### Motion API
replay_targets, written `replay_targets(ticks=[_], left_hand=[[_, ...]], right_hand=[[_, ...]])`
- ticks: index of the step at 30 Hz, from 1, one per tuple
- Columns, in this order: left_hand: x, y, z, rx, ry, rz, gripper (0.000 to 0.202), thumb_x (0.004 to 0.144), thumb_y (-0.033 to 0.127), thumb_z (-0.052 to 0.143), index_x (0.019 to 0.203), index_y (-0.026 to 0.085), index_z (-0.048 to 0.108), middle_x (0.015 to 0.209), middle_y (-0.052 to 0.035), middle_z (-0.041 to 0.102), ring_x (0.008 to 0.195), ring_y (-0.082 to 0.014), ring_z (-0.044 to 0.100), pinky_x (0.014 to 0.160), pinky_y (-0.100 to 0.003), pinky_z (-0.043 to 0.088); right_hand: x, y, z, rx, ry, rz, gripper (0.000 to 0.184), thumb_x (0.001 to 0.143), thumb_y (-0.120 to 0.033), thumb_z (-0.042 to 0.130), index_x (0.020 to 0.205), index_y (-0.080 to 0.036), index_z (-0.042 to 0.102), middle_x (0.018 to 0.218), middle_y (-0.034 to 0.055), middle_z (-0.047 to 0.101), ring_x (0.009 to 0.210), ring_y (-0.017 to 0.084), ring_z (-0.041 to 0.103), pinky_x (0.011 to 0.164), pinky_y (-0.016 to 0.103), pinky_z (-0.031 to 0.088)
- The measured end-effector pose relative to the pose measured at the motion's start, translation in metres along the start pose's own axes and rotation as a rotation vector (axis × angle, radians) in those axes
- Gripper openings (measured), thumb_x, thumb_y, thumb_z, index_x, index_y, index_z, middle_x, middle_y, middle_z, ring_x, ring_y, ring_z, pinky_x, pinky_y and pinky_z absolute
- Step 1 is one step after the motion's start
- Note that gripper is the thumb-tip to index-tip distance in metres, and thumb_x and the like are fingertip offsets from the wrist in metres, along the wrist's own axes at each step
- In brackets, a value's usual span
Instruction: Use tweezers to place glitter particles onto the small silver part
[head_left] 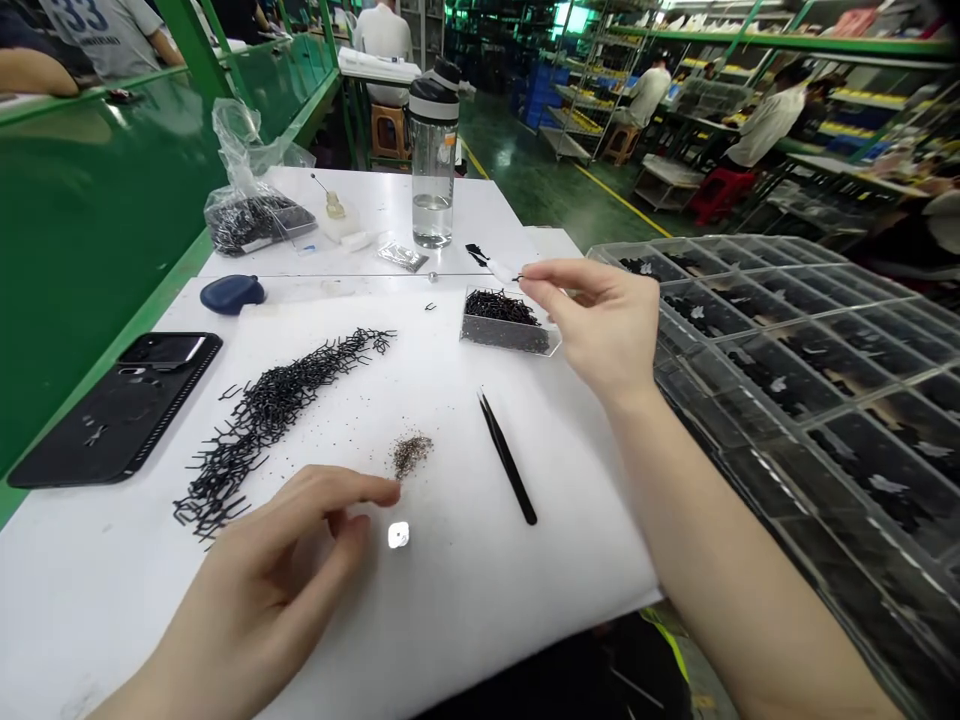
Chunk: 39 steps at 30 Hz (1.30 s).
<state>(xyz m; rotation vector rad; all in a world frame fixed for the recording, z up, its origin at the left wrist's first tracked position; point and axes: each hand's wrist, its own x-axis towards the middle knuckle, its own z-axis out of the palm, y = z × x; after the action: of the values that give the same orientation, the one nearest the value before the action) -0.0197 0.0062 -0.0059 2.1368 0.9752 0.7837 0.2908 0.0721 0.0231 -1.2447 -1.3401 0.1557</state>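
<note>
My right hand [600, 315] is raised over the far side of a clear box [506, 335] filled with small black bent pieces. Thumb and index finger pinch together, and a tiny black bent piece [517, 278] shows at their tips. My left hand [300, 560] hovers low at the front, thumb and index finger apart with nothing between them. Its index fingertip is beside a little pile of brown grains [411, 455], near a small shiny white square [398, 535]. Black tweezers [508, 458] lie between my hands. A long heap of black bent pieces [281, 405] spreads at left.
A black tray [120, 410] and a dark blue pouch [231, 293] lie at left. Behind stand a water bottle [433, 160] and a plastic bag of black parts [251, 215]. Clear compartment boxes [795, 330] flank the table at right. Other people sit at benches farther off.
</note>
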Motion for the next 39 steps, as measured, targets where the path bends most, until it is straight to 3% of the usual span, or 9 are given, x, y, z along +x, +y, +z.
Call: replay_targets(ticks=[7,13,17,19,22,27,32,35,39], left_hand=[[-0.004,0.011,0.013,0.143,-0.016,0.078,0.031,0.088,0.023,0.065,0.117,0.034,0.070,0.109,-0.0030,0.074,0.107,-0.0280,0.055,0.087,-0.039,0.050],[-0.002,0.005,0.012,0.168,-0.016,0.106,0.026,0.088,0.026,0.066,0.113,0.032,0.071,0.096,-0.0027,0.075,0.093,-0.0258,0.059,0.076,-0.036,0.053],[-0.001,0.004,0.010,0.137,-0.025,0.080,0.023,0.088,0.025,0.067,0.110,0.030,0.070,0.088,-0.0019,0.072,0.088,-0.0234,0.060,0.074,-0.033,0.056],[-0.001,0.005,0.011,0.126,-0.023,0.063,0.021,0.088,0.023,0.067,0.108,0.029,0.070,0.089,-0.0017,0.072,0.090,-0.0228,0.059,0.076,-0.032,0.056],[-0.001,0.007,0.012,0.117,-0.038,0.103,0.024,0.086,0.019,0.069,0.109,0.028,0.071,0.091,-0.0015,0.074,0.091,-0.0226,0.058,0.075,-0.031,0.056],[-0.001,0.010,0.013,0.101,-0.027,0.100,0.026,0.087,0.015,0.068,0.109,0.026,0.074,0.095,-0.0019,0.077,0.092,-0.0223,0.057,0.076,-0.033,0.055],[0.000,0.005,0.013,0.127,-0.035,0.152,0.020,0.087,0.017,0.069,0.105,0.024,0.074,0.091,-0.0029,0.074,0.089,-0.0202,0.058,0.075,-0.030,0.055],[0.000,0.003,0.013,0.149,-0.028,0.097,0.008,0.090,0.020,0.070,0.096,0.023,0.073,0.084,-0.0011,0.071,0.084,-0.0174,0.058,0.071,-0.027,0.052],[0.000,0.003,0.016,0.169,-0.006,0.072,0.003,0.090,0.024,0.072,0.093,0.023,0.072,0.079,0.0015,0.068,0.082,-0.0149,0.058,0.069,-0.024,0.050]], right_hand=[[0.012,0.031,-0.015,-0.304,-0.143,0.120,0.019,0.091,-0.034,0.073,0.097,-0.016,0.073,0.097,0.0047,0.076,0.089,0.019,0.071,0.089,0.042,0.058],[0.017,0.006,-0.027,-0.371,-0.191,0.117,0.019,0.096,-0.029,0.059,0.099,-0.018,0.073,0.094,0.0075,0.079,0.084,0.021,0.071,0.081,0.037,0.054],[0.003,-0.030,-0.034,-0.378,-0.579,0.185,0.022,0.092,-0.043,0.065,0.087,-0.022,0.070,0.055,-0.0028,0.067,0.044,0.014,0.053,0.050,0.030,0.040],[-0.012,-0.040,-0.029,-0.386,-0.788,0.195,0.020,0.085,-0.041,0.073,0.082,-0.023,0.065,0.053,-0.0051,0.065,0.044,0.013,0.052,0.048,0.030,0.035],[-0.036,-0.043,-0.016,-0.409,-0.902,0.184,0.015,0.082,-0.027,0.073,0.085,-0.024,0.058,0.054,-0.0061,0.061,0.049,0.015,0.051,0.050,0.030,0.029],[-0.046,-0.044,-0.011,-0.288,-0.995,0.172,0.012,0.081,-0.013,0.065,0.084,-0.023,0.060,0.051,-0.0091,0.050,0.048,0.012,0.042,0.050,0.030,0.027],[-0.023,-0.042,-0.012,0.082,-0.866,0.194,0.007,0.089,-0.030,0.065,0.094,-0.026,0.069,0.052,-0.0076,0.057,0.045,0.012,0.049,0.045,0.028,0.035],[-0.020,-0.028,-0.002,0.403,-0.691,0.252,0.027,0.095,-0.042,0.055,0.097,-0.024,0.075,0.071,0.0014,0.076,0.067,0.019,0.073,0.048,0.029,0.049],[-0.039,-0.015,0.013,0.591,-0.738,0.411,0.020,0.093,-0.036,0.066,0.103,-0.024,0.078,0.097,0.0038,0.083,0.095,0.022,0.079,0.055,0.026,0.060]])
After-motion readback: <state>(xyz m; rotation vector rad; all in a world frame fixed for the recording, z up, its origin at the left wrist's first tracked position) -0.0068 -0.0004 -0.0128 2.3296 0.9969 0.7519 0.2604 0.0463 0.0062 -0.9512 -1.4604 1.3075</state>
